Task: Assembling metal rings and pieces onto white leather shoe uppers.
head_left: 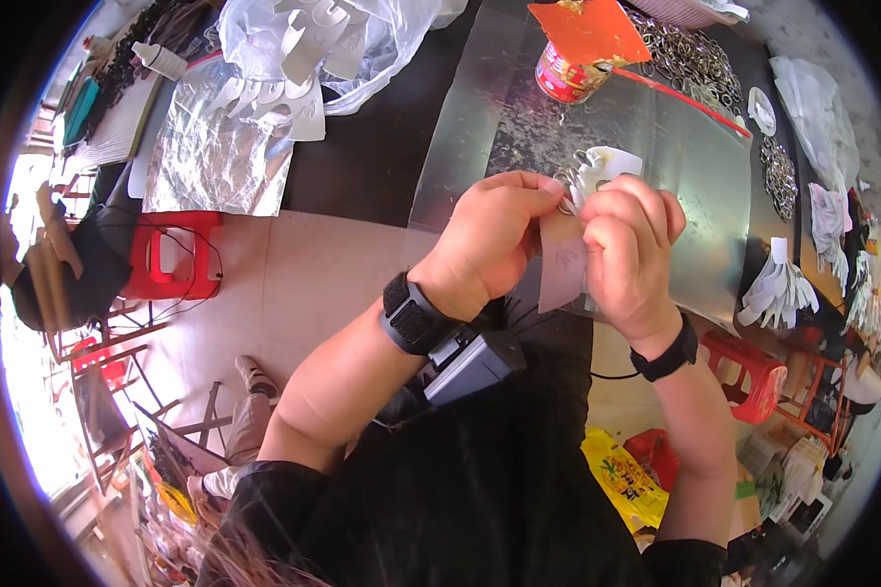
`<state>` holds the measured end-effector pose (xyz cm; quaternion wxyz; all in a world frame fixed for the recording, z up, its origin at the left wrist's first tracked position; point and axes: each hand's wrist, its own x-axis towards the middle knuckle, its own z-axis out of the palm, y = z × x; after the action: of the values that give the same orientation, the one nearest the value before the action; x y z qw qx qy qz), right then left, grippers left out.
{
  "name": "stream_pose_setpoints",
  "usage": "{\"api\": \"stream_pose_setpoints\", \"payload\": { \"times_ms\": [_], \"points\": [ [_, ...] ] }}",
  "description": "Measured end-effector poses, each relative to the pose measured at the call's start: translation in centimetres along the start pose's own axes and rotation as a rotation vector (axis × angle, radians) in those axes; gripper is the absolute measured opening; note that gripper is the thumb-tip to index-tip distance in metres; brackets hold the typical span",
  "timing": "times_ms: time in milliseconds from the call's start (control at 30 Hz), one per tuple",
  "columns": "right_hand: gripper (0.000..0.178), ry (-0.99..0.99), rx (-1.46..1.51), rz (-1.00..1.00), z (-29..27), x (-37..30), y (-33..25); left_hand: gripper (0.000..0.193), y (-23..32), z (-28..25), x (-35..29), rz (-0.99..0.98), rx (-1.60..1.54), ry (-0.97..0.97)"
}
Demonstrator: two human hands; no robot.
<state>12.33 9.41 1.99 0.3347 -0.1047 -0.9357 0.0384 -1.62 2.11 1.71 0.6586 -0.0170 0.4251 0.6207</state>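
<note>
In front of me, over the table, my left hand (pixel 489 235) and my right hand (pixel 631 245) meet, both closed. Between them is a thin white piece with a scalloped edge (pixel 612 161), its cut tabs curling up above the fingers. A flat pale tag-like part (pixel 563 259) hangs below, between the two hands. The left thumb and forefinger pinch at the tabs, where something small and ring-like shows, partly covered. The right fingers are curled over the piece and hide part of it. A clear plastic sheet (pixel 450 147) lies on the table beneath.
A red can (pixel 568 78) with an orange card (pixel 607 34) stands beyond my hands, beside a heap of metal rings (pixel 690 64) and a red stick (pixel 685 101). Silver foil (pixel 215 157) and a plastic bag (pixel 392 59) lie left; fanned white strips (pixel 778 289) right. Another person sits far left.
</note>
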Motion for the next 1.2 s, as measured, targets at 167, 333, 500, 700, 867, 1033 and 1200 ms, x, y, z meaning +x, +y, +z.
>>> {"api": "stream_pose_setpoints", "payload": {
  "times_ms": [167,333,500,700,867,1033,1200],
  "points": [
    [0.021,0.026,-0.065,-0.057,0.2,-0.4,-0.4,0.013,0.3,-0.7,-0.1,-0.068,-0.054,-0.124],
    [0.022,0.059,-0.094,-0.073,0.6,-0.6,-0.5,0.010,0.0,0.0,-0.4,-0.022,-0.019,-0.123],
    [0.024,0.080,-0.062,-0.063,0.8,-0.4,-0.2,0.006,-0.6,-0.7,-0.6,0.058,0.019,-0.110],
    [0.028,0.105,0.048,0.013,0.8,-0.6,0.3,0.011,-1.7,-1.1,0.0,0.214,0.101,-0.109],
    [0.034,0.083,0.630,0.598,-0.6,-0.5,-0.5,0.016,-2.0,-0.2,-0.2,0.390,0.312,-0.007],
    [0.041,0.019,0.210,0.470,-0.5,0.4,-0.7,0.015,-2.3,0.2,-0.2,0.450,0.452,0.027],
    [0.039,0.033,0.082,0.484,-0.1,0.5,-1.8,0.016,-2.6,0.4,-0.1,0.486,0.550,0.080]
  ]
}}
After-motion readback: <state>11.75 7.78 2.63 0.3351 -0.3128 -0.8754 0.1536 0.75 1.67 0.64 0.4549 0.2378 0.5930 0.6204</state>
